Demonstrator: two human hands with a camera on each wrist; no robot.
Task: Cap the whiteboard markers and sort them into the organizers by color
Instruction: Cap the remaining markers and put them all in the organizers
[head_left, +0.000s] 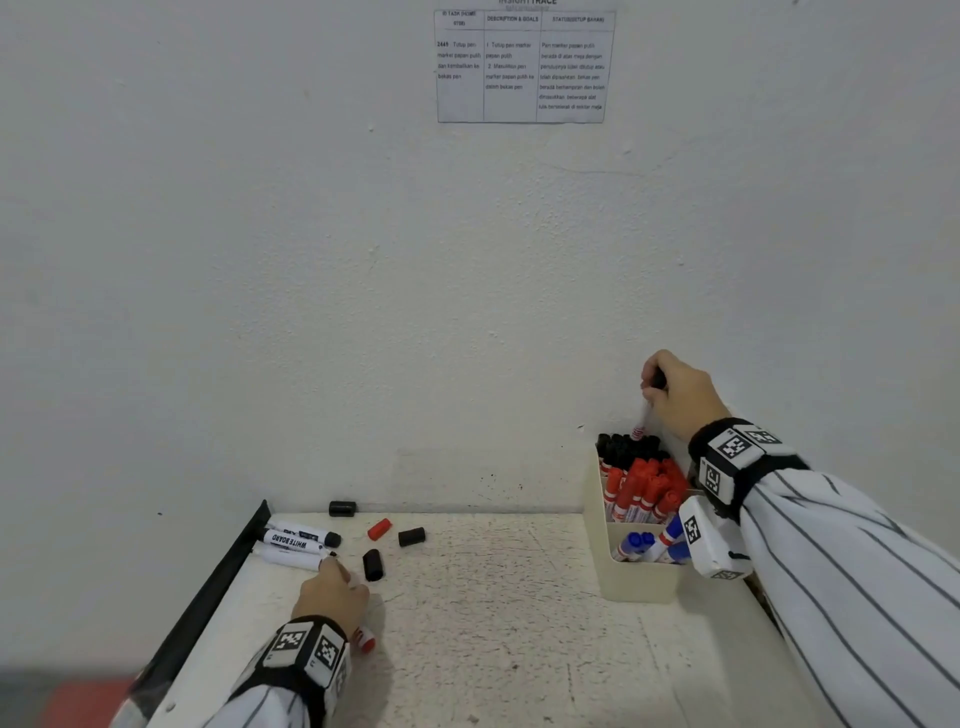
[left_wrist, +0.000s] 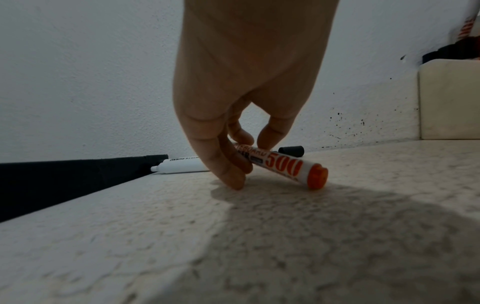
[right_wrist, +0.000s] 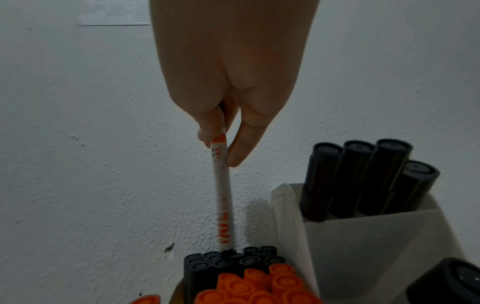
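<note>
Two markers in play: at right of frame my right hand (head_left: 675, 395) pinches a light, stiff black marker (right_wrist: 222, 197) over the organizer (head_left: 631, 582); lower left, my left hand (head_left: 332, 592) grips a slick red marker (left_wrist: 288, 164) mid-barrel on the table (head_left: 519, 597).

The speckled cream tabletop (head_left: 519, 597) is open in the middle; loose black caps (head_left: 373, 565) crowd the left, the cream plastic organizer (head_left: 634, 582) blocks the right

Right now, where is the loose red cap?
In the head view the red cap lies on the table's far left, between the uncapped black markers and a black cap, ahead of the left hand.
</note>
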